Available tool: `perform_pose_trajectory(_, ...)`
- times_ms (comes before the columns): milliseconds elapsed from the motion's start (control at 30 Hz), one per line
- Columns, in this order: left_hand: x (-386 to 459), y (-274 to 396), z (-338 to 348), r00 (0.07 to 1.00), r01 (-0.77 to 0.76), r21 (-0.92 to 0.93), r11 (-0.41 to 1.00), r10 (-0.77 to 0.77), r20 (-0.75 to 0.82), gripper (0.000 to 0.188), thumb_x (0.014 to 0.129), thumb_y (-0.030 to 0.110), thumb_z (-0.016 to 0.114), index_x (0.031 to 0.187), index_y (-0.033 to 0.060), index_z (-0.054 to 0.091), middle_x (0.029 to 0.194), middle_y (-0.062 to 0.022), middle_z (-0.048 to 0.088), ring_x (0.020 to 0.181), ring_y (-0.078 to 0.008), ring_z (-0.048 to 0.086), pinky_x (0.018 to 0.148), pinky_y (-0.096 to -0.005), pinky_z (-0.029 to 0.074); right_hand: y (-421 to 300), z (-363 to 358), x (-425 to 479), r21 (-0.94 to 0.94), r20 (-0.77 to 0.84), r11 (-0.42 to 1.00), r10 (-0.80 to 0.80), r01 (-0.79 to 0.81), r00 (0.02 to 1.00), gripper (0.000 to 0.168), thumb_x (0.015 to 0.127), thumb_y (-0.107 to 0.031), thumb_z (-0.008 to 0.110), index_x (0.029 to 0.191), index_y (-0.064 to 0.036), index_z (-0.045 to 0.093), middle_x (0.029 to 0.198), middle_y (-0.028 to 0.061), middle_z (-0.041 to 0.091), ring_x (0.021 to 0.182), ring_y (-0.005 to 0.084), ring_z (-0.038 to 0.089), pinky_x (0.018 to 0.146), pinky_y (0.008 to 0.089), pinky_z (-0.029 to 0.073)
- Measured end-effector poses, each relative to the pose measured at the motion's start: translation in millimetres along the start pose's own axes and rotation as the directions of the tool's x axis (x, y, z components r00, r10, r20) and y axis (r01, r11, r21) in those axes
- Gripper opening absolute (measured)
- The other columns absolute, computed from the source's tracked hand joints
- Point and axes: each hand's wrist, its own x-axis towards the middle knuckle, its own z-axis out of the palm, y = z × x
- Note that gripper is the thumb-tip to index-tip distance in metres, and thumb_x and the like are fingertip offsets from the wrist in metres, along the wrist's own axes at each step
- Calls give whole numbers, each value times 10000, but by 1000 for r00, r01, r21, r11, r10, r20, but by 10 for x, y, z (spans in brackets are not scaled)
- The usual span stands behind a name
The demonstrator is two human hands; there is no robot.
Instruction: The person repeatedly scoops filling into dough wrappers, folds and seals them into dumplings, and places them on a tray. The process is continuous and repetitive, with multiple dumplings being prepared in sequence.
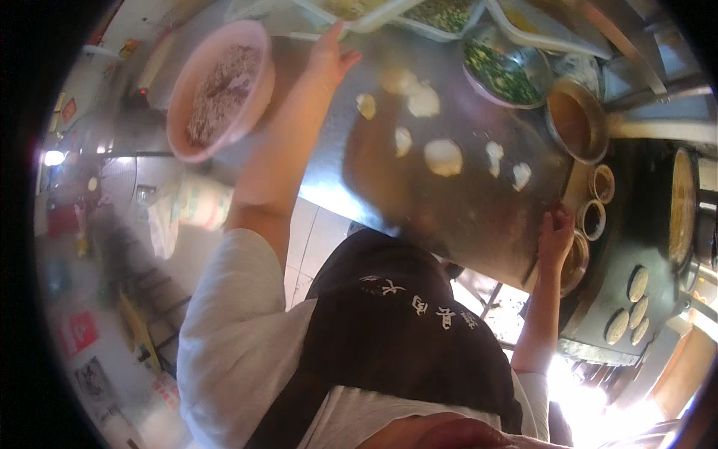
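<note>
My left hand (331, 59) reaches over the far left of the metal worktop (477, 219), fingers apart, near the rim of a white tray (387, 15). Nothing shows in it. At the worktop's right edge is my right hand (556, 233) with its fingers curled, beside small bowls (592, 220); whether it holds anything cannot be made out. Between the hands lie several pale dough pieces, among them a round one (443, 157), a larger one (423, 100) and a small one (521, 175). A pink basin (263, 73) of floury powder stands left of my left forearm.
A metal bowl of chopped greens (502, 73) and a bowl of brown-orange contents (572, 120) stand at the back right. Further trays line the back edge. On the right, a dark griddle (594, 314) bears several flat cakes (638, 284). A sack (205, 202) is at left.
</note>
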Motion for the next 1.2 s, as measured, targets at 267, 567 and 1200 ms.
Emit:
perform_pose_trajectory(267,717,167,0,759,328,-101,939,-198,620,457,837,-36,482,1251,-123,309,1236,-277,453,1085,-434,549,915,-473,534,-1417,1505,-216,-215,96,839,-491,499,866,389,835,-95,634,1204,2,557,1234,222,537,1160,400,497,1000,419,395)
perform_pose_trajectory(567,-980,-513,-1204,816,248,178,952,-304,492,499,797,-116,520,1275,-24,415,1198,-140,539,1087,-280,561,868,-412,480,-2976,2550,-305,113,39,565,-824,817,565,269,820,-96,614,1083,-49,640,1118,179,611,1078,330,556,905,384,455)
perform_pose_trajectory(1200,-3324,-1113,-2688,296,238,387,891,-446,845,354,884,16,546,1231,-6,475,1154,-95,566,1041,-221,595,804,-393,546,-997,1058,-3209,-503,-9,853,-166,139,986,247,839,-127,539,1061,-39,604,1108,180,546,1041,353,524,883,415,440)
